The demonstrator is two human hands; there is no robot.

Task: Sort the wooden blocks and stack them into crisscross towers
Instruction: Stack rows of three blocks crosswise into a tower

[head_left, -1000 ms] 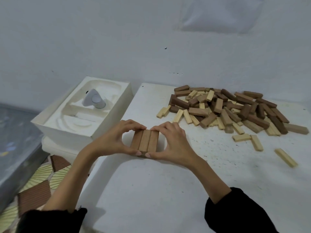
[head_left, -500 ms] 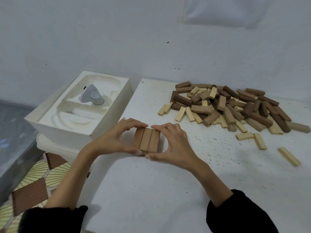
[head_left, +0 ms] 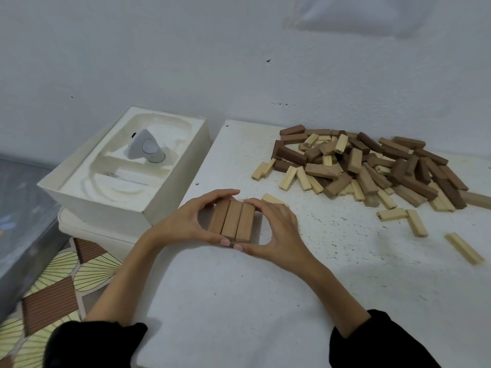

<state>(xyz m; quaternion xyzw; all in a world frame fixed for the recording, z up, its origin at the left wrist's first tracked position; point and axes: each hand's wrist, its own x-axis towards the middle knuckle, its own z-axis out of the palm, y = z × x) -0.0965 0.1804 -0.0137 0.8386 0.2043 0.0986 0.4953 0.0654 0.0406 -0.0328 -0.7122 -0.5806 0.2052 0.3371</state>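
Note:
Three mid-brown wooden blocks (head_left: 232, 221) lie side by side as one flat row on the white table (head_left: 239, 301). My left hand (head_left: 183, 221) curls round the row's left side, thumb at the near end and fingers over the far end. My right hand (head_left: 279, 227) mirrors it on the right side. The two thumbs nearly meet at the near end. A big loose pile of blocks (head_left: 372, 168), dark brown, mid-brown and pale, lies at the back right. One pale block (head_left: 273, 200) peeks out just behind my right fingers.
An open white box (head_left: 170, 205) with a moulded insert and a small grey device (head_left: 146, 148) stands left of the table, touching its edge. Stray pale blocks (head_left: 463, 248) lie to the right. The wall runs close behind. Patterned floor shows lower left.
Both hands stay cupped around the three-block row. The view has shifted slightly, and a pale block now shows behind my right fingers.

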